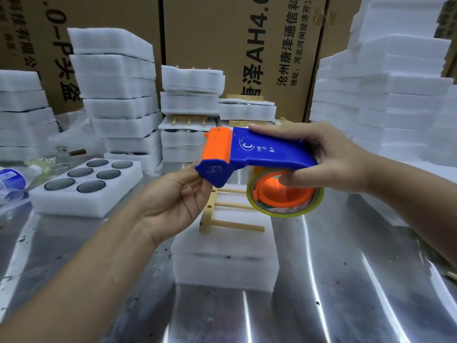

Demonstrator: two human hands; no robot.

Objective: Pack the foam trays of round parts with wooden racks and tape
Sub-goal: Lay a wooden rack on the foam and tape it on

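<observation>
My right hand grips a blue and orange tape dispenser by its handle, thumb on the orange hub of the clear tape roll. My left hand is palm up under the dispenser's front end, its fingertips pinching at the blue nose. Below them a stack of white foam trays stands on the metal table, with a wooden rack lying on top. An open foam tray with several dark round parts sits at the left.
Tall piles of foam trays and blank foam line the back and right. Taped packs with wooden racks stand behind the dispenser, before cardboard boxes. A plastic bottle lies at far left. The table is shiny metal.
</observation>
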